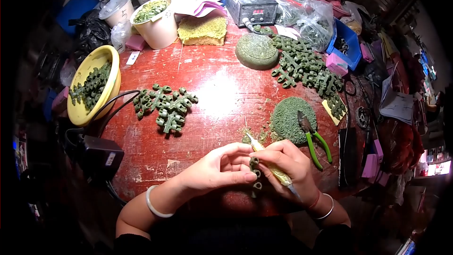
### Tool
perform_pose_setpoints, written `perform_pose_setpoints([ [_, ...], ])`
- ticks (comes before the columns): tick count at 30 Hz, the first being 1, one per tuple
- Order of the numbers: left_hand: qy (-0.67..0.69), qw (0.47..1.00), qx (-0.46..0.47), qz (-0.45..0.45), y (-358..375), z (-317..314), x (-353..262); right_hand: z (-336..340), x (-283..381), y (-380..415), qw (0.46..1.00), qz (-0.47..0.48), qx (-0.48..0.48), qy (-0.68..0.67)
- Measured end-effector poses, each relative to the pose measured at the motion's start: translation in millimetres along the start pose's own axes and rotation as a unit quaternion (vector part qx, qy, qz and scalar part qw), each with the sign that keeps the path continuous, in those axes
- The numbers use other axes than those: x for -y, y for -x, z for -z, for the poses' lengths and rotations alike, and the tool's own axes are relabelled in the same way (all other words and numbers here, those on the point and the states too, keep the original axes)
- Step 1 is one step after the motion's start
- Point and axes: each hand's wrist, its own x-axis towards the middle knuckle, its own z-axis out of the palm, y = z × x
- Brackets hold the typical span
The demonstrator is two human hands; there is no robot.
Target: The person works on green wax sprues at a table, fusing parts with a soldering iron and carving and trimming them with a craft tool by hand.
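My left hand (226,166) pinches a small dark green moulded piece with ring-shaped openings (255,172) between thumb and fingers, near the table's front edge. In my right hand (289,167) is a pen-shaped tool (278,174) with a yellow wrapped handle and a pale pointed tip, which points away from me past the left fingertips. The two hands are close together, and the right fingers hide part of the green piece. Just beyond them, green crumbs lie on the red table (212,127). A round green textured pad (286,115) carries green-handled pliers (314,138).
Similar green pieces lie in a cluster (166,106) at left, a larger pile (306,63) at right, and a yellow basin (114,73). Behind are a round green block (257,51), a sponge (203,30), a white bucket (158,30) and a control box (251,7). A black cable (118,98) crosses the left edge.
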Motion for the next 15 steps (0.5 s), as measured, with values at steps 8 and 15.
perform_pose_setpoints([
  [8,-0.05,0.999,0.015,-0.014,0.5,1.8,0.9,-0.5,3.6,4.4,0.993,0.048,-0.028,0.101],
  [15,0.009,0.997,0.0,-0.079,-0.8,0.4,-9.3,15.6,4.5,-2.8,0.995,0.058,-0.076,-0.006],
])
